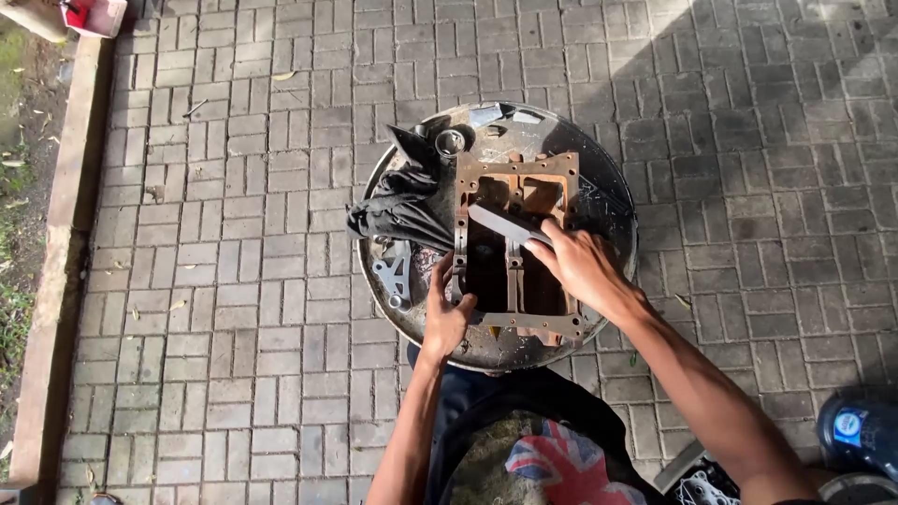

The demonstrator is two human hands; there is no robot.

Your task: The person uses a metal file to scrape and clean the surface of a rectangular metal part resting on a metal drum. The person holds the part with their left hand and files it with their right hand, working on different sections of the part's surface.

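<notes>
- The rusty metal frame (514, 248) lies flat near the middle of a round drum top (608, 201), which stands on a brick-paved floor (234, 281). Lying flat, its machined face turns upward and within easy reach.
- The left hand (445, 316) is closed around the frame's near-left edge, fingers curled over the rim. By the look of it, this pins the frame so it cannot slide on the smooth drum.
- The right hand (582, 265) grips a flat grey blade (505, 224), laid at a low slant across the frame's upper half. So shallow an angle suits working along the surface rather than digging into it.
- The frame is a cast rectangular piece with open bays, cross ribs and small bolt holes along its border. It is orange-brown with rust, darker inside.
- Just left of the frame a crumpled black rag (402, 206) is soft and folded, touching the frame's left edge.
- Below the rag, still left of the frame, lies a pale grey metal bracket (393, 271) with round holes.
- Beyond the frame's far-left corner sits a small shiny metal ring (450, 142).
- The drum top is worn, dull steel, scratched and stained.
- Well to the right of the frame, at the picture's lower edge, stands a dark blue bottle (856, 430).
</notes>
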